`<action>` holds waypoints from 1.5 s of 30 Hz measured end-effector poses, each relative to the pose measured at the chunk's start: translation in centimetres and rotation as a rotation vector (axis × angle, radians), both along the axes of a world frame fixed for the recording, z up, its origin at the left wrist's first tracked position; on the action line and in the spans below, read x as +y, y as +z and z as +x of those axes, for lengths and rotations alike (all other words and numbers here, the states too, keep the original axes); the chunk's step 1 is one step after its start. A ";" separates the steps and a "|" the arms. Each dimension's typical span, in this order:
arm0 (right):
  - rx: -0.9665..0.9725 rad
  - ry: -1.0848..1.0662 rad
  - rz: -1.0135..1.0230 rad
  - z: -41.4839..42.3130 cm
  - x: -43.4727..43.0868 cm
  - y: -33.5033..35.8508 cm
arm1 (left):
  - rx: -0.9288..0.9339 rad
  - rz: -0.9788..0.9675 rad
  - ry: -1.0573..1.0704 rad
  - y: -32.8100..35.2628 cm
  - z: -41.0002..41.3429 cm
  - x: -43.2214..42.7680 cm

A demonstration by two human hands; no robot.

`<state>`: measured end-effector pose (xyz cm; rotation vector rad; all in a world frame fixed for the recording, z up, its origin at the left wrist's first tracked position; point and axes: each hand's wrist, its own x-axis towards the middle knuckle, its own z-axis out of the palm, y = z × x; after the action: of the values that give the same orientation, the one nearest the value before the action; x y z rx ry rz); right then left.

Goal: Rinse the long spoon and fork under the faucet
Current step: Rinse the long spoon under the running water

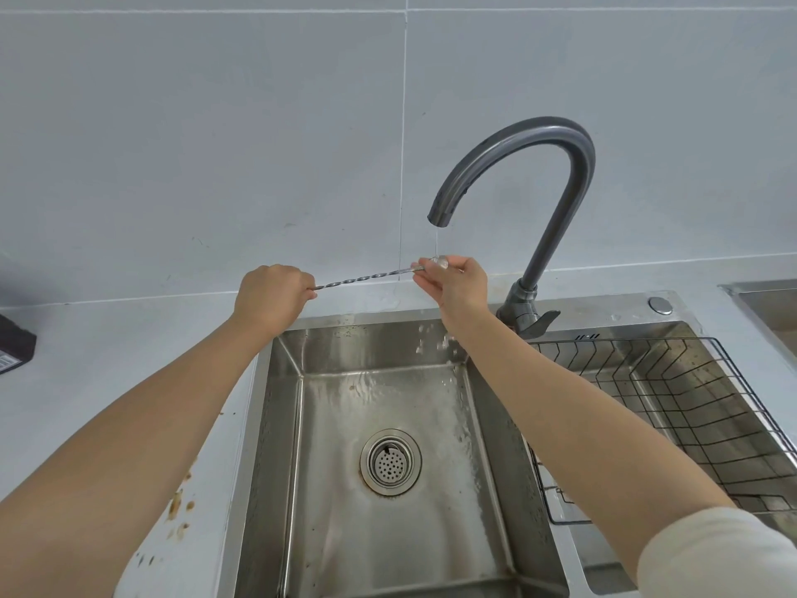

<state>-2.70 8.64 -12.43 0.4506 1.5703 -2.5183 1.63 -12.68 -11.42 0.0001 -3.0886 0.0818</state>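
A long metal utensil with a twisted handle (362,279) stretches level between my hands above the back of the sink. My left hand (269,297) grips the handle's end. My right hand (457,281) pinches the utensil's head, which sits under a thin stream of water falling from the grey gooseneck faucet (556,174). My fingers hide most of the head, so I cannot tell whether it is the spoon or the fork. No second utensil is in view.
The steel sink (284,425) has a wet floor and a round drain strainer (390,462). A black wire basket (690,416) sits in the right part of the sink. A dark object (15,343) lies at the left counter edge. Brown stains (181,498) mark the counter.
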 end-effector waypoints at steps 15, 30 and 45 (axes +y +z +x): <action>-0.082 0.004 -0.107 0.0 -1.0 -0.1 | -0.020 -0.028 -0.046 -0.2 0.2 1.4; -0.050 0.088 -0.150 0.3 0.2 0.0 | -0.022 0.001 -0.012 -0.3 -0.5 3.2; -0.072 0.140 0.011 0.2 0.4 -0.2 | -0.031 -0.005 -0.002 -0.8 0.5 1.8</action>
<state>-2.46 9.01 -12.67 0.4123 1.5346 -2.3643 2.14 -10.93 -12.24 -0.0044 -3.1194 0.0911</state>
